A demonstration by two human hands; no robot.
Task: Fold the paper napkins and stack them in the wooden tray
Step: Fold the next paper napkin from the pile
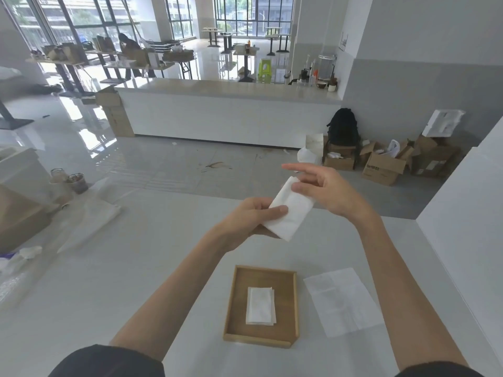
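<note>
- The left hand (pixel 245 216) grips the lower end of the folded napkin (pixel 292 210), thumb across its top. The right hand (pixel 326 191) pinches the upper end, forefinger sticking out straight.
- The napkin is held in the air at 12 o'clock from the wooden tray (pixel 285 300), which holds a stack of folded napkins (pixel 260 306).
- I'd press the crease flat, then lay it square on that stack with the edges matched.
- Flat napkins (pixel 343 300) lie at the tray's 3 o'clock; I can't tell how many sheets.
- The fingers behind the held napkin are hidden.

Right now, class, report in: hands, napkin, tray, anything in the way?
Left hand and right hand grip folded napkin, midair. Wooden tray holds napkin stack. Unfolded napkin beside tray, nothing blocking.
</note>
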